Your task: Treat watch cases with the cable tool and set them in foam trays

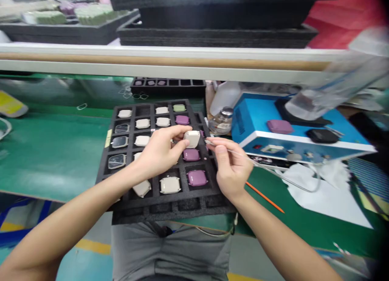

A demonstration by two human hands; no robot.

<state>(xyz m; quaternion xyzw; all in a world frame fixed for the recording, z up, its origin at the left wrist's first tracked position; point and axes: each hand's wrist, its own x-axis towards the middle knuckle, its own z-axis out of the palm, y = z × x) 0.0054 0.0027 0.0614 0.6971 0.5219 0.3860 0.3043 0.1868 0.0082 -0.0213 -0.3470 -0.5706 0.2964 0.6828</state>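
Note:
Between the thumb and fingers of my left hand (159,147) is a cream smartwatch case (192,139), raised just above a black foam tray (184,197). My right hand (233,163) pinches the end of a thin white cable (304,189), its tip pointing at the case with a small gap between. Compartments of the tray hold several cream cases, purple cases (197,178), a green case (179,108) and dark glass-faced watches (117,161). My left hand and forearm hide some compartments. A second foam tray (133,217) lies underneath.
A blue box (253,119) with knobs stands at the right, a purple case (279,126) on top. Beside it is a glass jar (221,121). An orange stick (266,198) and white paper (328,204) lie on the green bench. A shelf edge (152,69) crosses above.

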